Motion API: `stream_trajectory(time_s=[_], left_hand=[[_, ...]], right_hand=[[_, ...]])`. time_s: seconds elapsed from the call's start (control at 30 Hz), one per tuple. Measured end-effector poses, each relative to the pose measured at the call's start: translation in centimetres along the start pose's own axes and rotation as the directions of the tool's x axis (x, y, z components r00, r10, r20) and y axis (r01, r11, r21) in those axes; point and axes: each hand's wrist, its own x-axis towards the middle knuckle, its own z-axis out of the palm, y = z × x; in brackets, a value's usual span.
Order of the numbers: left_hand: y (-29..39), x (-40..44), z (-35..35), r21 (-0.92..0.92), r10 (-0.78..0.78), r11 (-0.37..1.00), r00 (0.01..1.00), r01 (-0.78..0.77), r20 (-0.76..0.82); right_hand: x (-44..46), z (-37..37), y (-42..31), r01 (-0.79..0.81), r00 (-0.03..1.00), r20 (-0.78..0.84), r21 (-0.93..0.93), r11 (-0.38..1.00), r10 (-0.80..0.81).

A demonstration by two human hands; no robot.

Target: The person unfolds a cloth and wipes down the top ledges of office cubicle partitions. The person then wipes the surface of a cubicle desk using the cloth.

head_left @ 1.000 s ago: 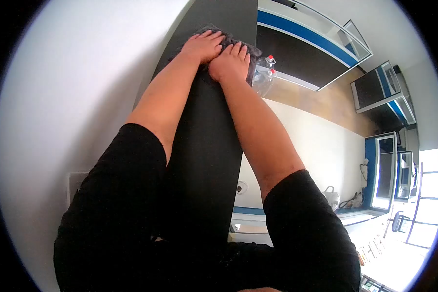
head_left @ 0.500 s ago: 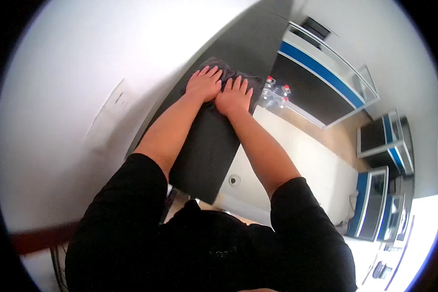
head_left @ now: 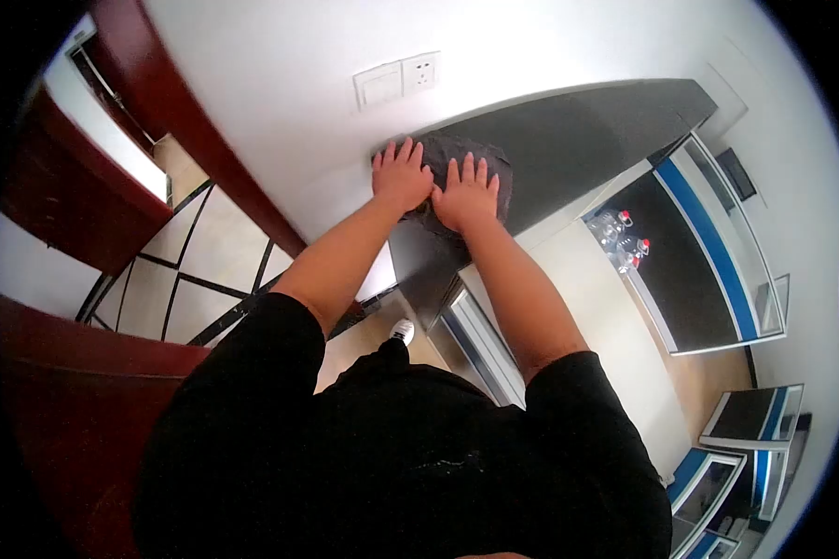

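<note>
A dark grey cloth [head_left: 449, 149] lies spread on a long dark grey countertop [head_left: 587, 130], near its close end. My left hand [head_left: 403, 179] rests flat on the left part of the cloth, fingers stretched out and slightly spread. Beside it, my right hand [head_left: 468, 196] also presses flat on the cloth with its fingers apart. The thumbs are close together, and both palms hide part of the cloth.
A white wall with a switch plate [head_left: 378, 86] and a socket [head_left: 420, 73] borders the counter. Red-brown door woodwork [head_left: 200, 121] stands left. To the right are a white table surface [head_left: 592, 326], clear bottles with red caps [head_left: 625, 240], and blue-striped partitions [head_left: 708, 252].
Both hands and the cloth have moved along the countertop to its near end. The view has turned, bringing the doorway, tiled floor and wall switches into sight.
</note>
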Motion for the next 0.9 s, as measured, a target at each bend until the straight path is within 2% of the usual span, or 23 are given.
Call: stream_trajectory(time_s=[0.03,0.1,0.2,0.23,0.33,0.37,0.4,0.43,0.47,0.5,0.53,0.57,0.6,0.63,0.67,0.7,0.73,0.77,0.8,0.83,0.87,0.9], left_hand=[[0.1,-0.3,1.6,0.002,-0.012,1.0,1.0,0.012,-0.006],[0.2,-0.4,5.3,0.183,0.022,0.983,1.0,-0.021,-0.004],[3.5,-4.4,2.4,0.04,-0.019,0.999,0.998,0.017,0.056],[4.8,-6.2,0.0,-0.058,-0.071,0.996,0.996,0.074,0.056],[5.6,-9.1,-1.4,-0.162,0.008,0.987,1.0,-0.006,0.011],[5.4,-10.0,-1.5,-0.201,0.048,0.978,0.999,-0.049,-0.01],[5.2,-10.6,-1.4,-0.237,0.102,0.966,0.994,-0.105,-0.026],[4.7,-11.7,-1.0,-0.27,0.162,0.949,0.986,-0.165,-0.031],[4.3,-12.6,-0.4,-0.266,0.154,0.952,0.988,-0.152,-0.017],[3.9,-13.1,-0.5,-0.267,0.216,0.934,0.97,-0.239,-0.112],[3.3,-13.5,-0.7,-0.26,0.285,0.906,0.937,-0.333,-0.204],[2.0,-13.6,-0.8,-0.257,0.313,0.899,0.931,-0.354,-0.187],[2.0,-14.0,-3.0,-0.184,0.356,0.914,0.932,-0.362,-0.066],[3.2,-14.8,-4.8,-0.119,0.444,0.893,0.893,-0.434,0.072],[3.6,-15.4,-6.2,-0.185,0.517,0.851,0.848,-0.492,0.121],[3.3,-16.0,-4.6,-0.193,0.575,0.795,0.816,-0.575,-0.057],[2.7,-15.9,-0.5,-0.08,0.655,0.692,0.67,-0.718,-0.35],[2.6,-16.8,-1.4,-0.07,0.754,0.627,0.627,-0.776,-0.197],[1.9,-16.3,-0.1,-0.081,0.779,0.597,0.601,-0.798,-0.178],[1.2,-16.0,1.1,-0.093,0.803,0.567,0.574,-0.818,-0.16],[1.6,-16.9,-4.1,-0.157,0.798,0.602,0.592,-0.783,0.111],[0.7,-16.3,0.5,0.005,0.816,0.566,0.559,-0.824,-0.148]], right_hand=[[-1.0,0.0,0.3,0.013,1.0,-0.002,-0.001,1.0,-0.013],[-3.5,-0.3,0.6,0.026,1.0,-0.017,-0.029,0.999,-0.027],[-6.7,-1.3,0.6,-0.101,0.995,0.013,0.089,0.991,0.1],[-7.5,-1.0,1.2,-0.072,0.997,-0.002,0.044,0.996,0.072],[-10.2,-0.6,2.5,-0.068,0.998,-0.012,-0.018,0.997,0.068],[-9.2,2.8,4.7,0.009,0.999,-0.043,-0.182,0.983,-0.017],[-9.4,4.4,5.8,0.019,0.999,-0.036,-0.134,0.991,-0.024],[-11.5,1.5,4.5,0.146,0.987,0.09,-0.199,0.969,-0.131],[-12.4,2.2,4.0,0.063,0.998,0.027,-0.223,0.973,-0.059],[-13.0,2.3,3.3,-0.028,0.999,-0.044,-0.241,0.97,0.018],[-13.1,2.4,2.7,-0.036,0.999,-0.038,-0.23,0.973,0.028],[-13.6,2.7,2.1,-0.081,0.995,-0.068,-0.076,0.994,0.076],[-15.9,2.7,2.1,-0.172,0.98,-0.085,0.092,0.981,0.18],[-18.0,1.3,0.8,-0.292,0.955,0.003,0.173,0.94,0.296],[-20.7,0.1,-0.5,-0.397,0.917,0.045,0.228,0.889,0.397],[-21.5,1.3,-1.2,-0.442,0.89,-0.005,0.244,0.863,0.457],[-23.4,-0.3,-2.8,-0.439,0.886,0.006,0.33,0.836,0.463],[-25.1,2.4,-3.5,-0.452,0.834,-0.187,0.31,0.837,0.52],[-25.1,1.6,-3.4,-0.425,0.848,-0.201,0.296,0.856,0.49],[-25.8,1.8,-5.0,-0.475,0.842,-0.146,0.257,0.842,0.52],[-25.9,2.4,-5.9,-0.447,0.875,-0.173,0.065,0.892,0.451],[-26.3,4.0,-6.9,-0.509,0.826,-0.346,-0.119,0.852,0.445]])
